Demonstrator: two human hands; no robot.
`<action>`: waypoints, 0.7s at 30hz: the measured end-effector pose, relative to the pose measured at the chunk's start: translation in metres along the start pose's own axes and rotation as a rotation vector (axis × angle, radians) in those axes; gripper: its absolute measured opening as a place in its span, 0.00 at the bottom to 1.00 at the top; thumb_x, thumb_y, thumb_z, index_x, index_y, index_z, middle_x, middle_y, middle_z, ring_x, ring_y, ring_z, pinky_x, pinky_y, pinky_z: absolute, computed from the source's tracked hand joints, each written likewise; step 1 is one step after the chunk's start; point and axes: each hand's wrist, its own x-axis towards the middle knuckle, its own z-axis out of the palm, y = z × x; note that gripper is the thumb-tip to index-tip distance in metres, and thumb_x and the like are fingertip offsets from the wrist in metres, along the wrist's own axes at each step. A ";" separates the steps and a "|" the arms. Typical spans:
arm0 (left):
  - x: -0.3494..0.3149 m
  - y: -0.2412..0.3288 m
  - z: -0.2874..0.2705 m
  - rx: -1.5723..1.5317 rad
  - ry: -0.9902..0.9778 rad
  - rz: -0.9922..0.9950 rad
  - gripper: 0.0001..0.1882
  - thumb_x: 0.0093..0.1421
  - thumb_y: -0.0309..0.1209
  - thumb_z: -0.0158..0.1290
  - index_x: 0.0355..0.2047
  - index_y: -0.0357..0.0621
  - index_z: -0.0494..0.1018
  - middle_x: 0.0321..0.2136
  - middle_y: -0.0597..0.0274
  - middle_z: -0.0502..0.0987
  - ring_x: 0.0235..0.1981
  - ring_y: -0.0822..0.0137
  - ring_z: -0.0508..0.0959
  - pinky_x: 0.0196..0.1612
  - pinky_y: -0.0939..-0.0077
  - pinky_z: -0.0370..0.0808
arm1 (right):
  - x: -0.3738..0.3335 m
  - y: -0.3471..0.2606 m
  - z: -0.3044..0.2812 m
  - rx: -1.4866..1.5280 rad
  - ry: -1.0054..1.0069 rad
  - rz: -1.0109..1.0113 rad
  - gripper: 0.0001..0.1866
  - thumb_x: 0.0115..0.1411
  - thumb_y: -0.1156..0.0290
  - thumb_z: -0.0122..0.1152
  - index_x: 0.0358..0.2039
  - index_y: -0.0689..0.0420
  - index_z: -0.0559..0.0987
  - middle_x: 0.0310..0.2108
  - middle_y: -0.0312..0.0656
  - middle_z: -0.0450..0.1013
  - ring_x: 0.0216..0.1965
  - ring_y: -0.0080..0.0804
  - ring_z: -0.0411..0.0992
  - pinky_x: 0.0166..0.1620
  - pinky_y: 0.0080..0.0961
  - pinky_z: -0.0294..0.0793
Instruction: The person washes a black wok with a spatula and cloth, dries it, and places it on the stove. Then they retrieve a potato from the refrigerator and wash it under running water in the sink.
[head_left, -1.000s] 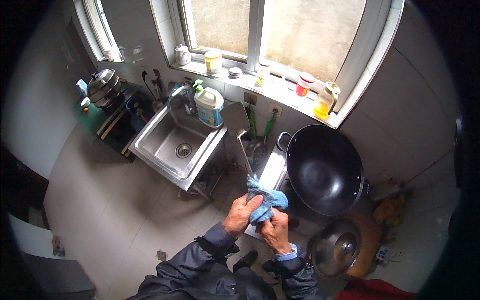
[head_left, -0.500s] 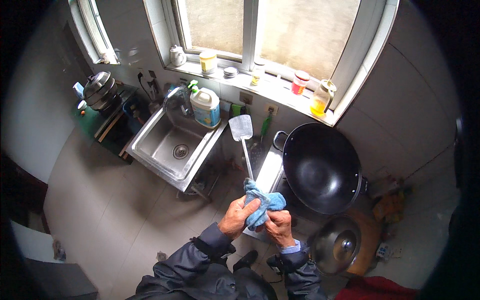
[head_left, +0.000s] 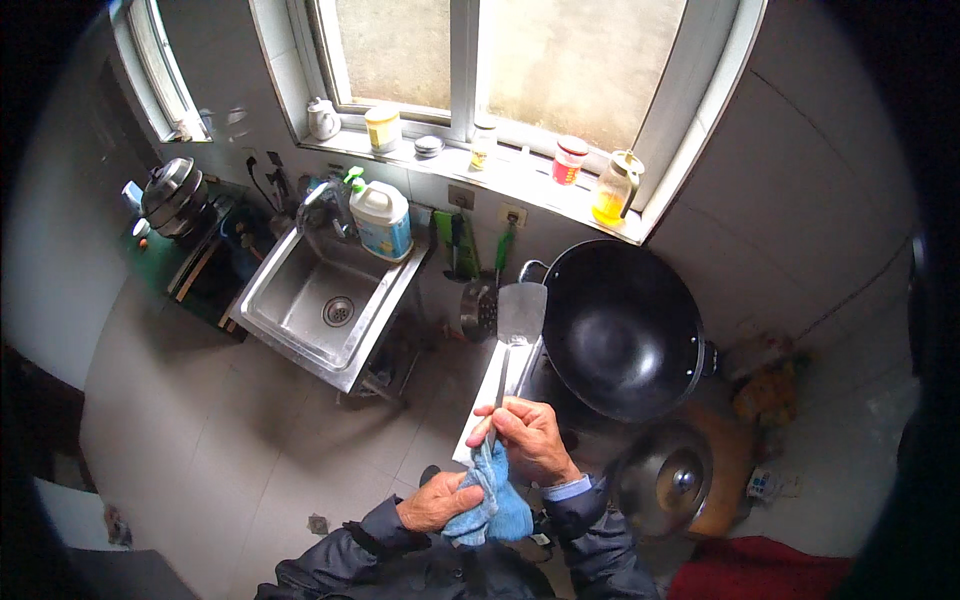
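Note:
A metal wok spatula [head_left: 521, 312] points away from me, its flat blade up beside the wok's left rim. My right hand [head_left: 535, 438] is closed round the middle of its handle. Lower down, my left hand [head_left: 430, 502] clasps a bunched blue cloth [head_left: 500, 508], which wraps the handle's near end and hides it. The big black wok [head_left: 620, 335] sits on the stove to the right, with nothing visible inside. A metal lid [head_left: 655, 480] with a knob lies nearer me, below the wok.
To the left stands a steel sink [head_left: 290, 305], with a white detergent jug [head_left: 382, 225] on its back corner. A perforated skimmer [head_left: 478, 310] hangs behind the spatula. Jars and an oil jug [head_left: 615, 190] line the windowsill. Red fabric [head_left: 750, 572] lies at lower right.
My right hand has moved from the cloth up onto the spatula's handle. The left hand and cloth have come lower, toward me. The blade has shifted down and right.

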 end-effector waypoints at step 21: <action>0.049 0.017 -0.031 -0.298 0.411 0.427 0.38 0.73 0.60 0.41 0.64 0.36 0.67 0.56 0.53 0.77 0.55 0.60 0.78 0.61 0.62 0.73 | -0.003 0.014 0.017 -0.346 0.436 0.000 0.11 0.70 0.68 0.64 0.33 0.63 0.82 0.24 0.36 0.80 0.18 0.14 0.71 0.21 0.15 0.67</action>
